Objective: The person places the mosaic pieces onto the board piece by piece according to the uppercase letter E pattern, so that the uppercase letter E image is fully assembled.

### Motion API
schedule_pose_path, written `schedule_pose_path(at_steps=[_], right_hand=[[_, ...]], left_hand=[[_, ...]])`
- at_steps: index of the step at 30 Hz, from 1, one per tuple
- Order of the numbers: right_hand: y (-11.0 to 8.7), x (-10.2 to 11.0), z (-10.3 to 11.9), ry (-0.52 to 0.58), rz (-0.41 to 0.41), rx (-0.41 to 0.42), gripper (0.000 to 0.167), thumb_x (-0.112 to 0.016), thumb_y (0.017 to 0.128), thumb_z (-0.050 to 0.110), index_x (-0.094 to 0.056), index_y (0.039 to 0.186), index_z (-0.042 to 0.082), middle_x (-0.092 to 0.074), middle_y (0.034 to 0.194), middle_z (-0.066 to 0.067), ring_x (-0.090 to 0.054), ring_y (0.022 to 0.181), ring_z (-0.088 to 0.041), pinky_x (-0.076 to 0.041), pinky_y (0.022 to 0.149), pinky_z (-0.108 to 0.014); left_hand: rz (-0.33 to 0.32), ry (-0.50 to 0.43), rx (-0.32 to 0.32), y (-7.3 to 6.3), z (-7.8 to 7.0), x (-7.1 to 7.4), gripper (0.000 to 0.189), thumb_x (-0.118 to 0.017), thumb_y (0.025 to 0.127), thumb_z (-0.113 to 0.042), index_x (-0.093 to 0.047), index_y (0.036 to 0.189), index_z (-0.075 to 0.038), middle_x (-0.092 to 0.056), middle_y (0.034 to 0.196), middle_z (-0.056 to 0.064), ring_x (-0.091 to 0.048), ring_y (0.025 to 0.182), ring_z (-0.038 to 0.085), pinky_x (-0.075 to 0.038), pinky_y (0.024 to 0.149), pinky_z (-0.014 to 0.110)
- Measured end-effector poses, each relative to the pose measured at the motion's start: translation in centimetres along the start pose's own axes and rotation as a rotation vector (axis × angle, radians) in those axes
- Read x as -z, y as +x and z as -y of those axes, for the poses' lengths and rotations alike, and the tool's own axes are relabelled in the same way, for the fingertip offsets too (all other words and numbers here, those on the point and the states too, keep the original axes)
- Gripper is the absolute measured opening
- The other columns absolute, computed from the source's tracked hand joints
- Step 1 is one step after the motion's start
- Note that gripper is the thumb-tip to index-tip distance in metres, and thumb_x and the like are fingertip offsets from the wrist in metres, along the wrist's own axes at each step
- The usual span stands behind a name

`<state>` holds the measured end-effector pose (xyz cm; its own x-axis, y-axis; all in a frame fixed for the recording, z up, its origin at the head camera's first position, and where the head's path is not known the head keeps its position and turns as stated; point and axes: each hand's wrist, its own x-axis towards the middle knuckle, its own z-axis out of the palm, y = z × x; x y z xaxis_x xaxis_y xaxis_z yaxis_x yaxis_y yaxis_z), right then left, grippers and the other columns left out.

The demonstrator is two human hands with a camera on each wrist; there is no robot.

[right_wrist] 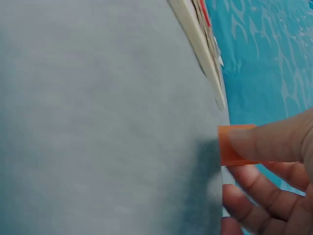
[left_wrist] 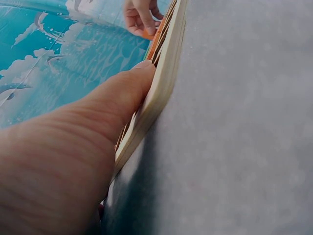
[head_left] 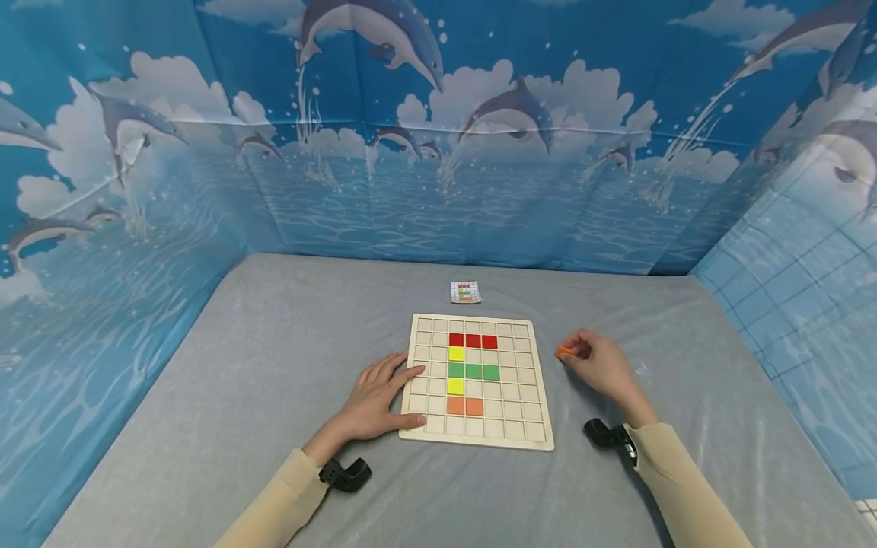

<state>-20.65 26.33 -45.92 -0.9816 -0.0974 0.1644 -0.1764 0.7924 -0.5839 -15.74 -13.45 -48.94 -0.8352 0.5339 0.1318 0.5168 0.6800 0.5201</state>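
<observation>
A square wooden grid board (head_left: 507,434) lies on the table, with red (head_left: 473,341), yellow (head_left: 455,387), green (head_left: 473,371) and orange tiles (head_left: 464,406) set in its cells. My left hand (head_left: 373,399) rests on the board's left edge, fingers spread and thumb on the lower left corner. In the left wrist view the thumb (left_wrist: 122,88) lies across the board's rim. Right of the board, my right hand (head_left: 603,367) pinches an orange square tile (right_wrist: 227,145) between thumb and fingers, apart from the board.
Behind the board lies a small pattern card (head_left: 466,292) with a coloured grid printed on it. A grey cloth (head_left: 274,327) covers the table. Dolphin-printed blue curtains (head_left: 425,205) stand around the back and sides.
</observation>
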Motion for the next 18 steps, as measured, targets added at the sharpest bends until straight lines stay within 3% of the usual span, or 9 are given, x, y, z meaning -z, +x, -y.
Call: schedule_pose_path(at_steps=[7,18], right_hand=[[-1.0,-0.8,1.4,0.073,-0.031,0.061,0.013,-0.072,0.084,0.007,-0.061,0.089,0.003,-0.057,0.071,-0.004,-0.050,0.058,-0.017,-0.040,0.048,-0.028],[-2.9,-2.4,5.2,0.233,0.211,0.147,0.015,-0.078,0.081,0.014,-0.064,0.085,0.011,-0.060,0.075,0.003,-0.054,0.063,-0.014,-0.046,0.055,-0.025]], left_hand=[[-0.001,-0.007,0.002,-0.1,0.1,0.0,0.080,-0.064,0.083,-0.058,-0.038,0.147,-0.017,-0.020,0.154,0.014,-0.011,0.141,0.031,-0.011,0.105,0.053],[0.023,-0.002,0.017,0.0,0.0,0.1,0.081,-0.063,0.083,-0.058,-0.036,0.148,-0.018,-0.018,0.154,0.013,-0.010,0.141,0.028,-0.011,0.106,0.052]])
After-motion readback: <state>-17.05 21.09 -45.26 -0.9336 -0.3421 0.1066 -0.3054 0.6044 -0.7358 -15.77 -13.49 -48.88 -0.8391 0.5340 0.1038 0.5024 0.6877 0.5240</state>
